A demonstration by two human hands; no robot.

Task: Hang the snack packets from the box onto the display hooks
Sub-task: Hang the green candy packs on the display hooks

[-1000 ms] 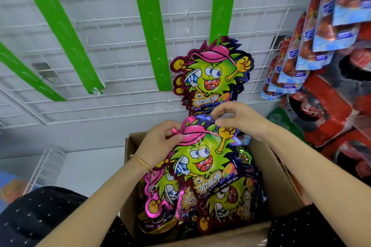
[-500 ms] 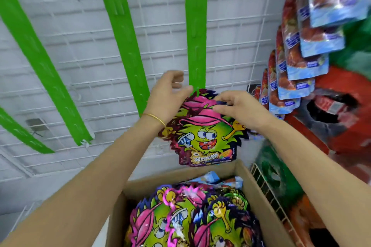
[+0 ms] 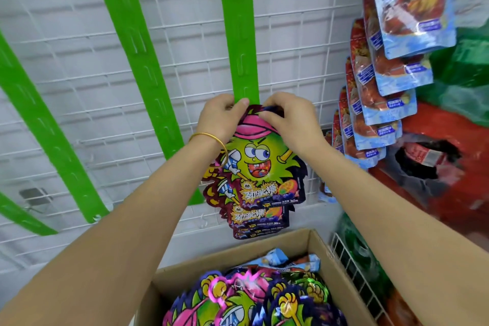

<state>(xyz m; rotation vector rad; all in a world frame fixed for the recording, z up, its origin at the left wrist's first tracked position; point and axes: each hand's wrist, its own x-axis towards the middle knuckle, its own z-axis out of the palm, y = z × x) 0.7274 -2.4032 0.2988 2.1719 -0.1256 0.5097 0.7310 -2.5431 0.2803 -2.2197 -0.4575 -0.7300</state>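
The step in hand is the hanging itself: the left hand [image 3: 222, 119] and right hand [image 3: 291, 122] both pinch the top edge of one packet [image 3: 260, 164], fingers curled over its pink cap, and hold it against the lower part of the rightmost green strip [image 3: 238, 34] on the wire grid [image 3: 291, 21]. The packet hangs upright below the hands, overlapping hung packets [image 3: 260, 223] of the same kind lower on the strip. Whether its hole has caught on the strip cannot be told, since the fingers hide it. The next move, I judge, calls for pressing the hole fully on, then releasing both hands and reaching near to the box [image 3: 304, 243], where spare packets [image 3: 251, 299] lie
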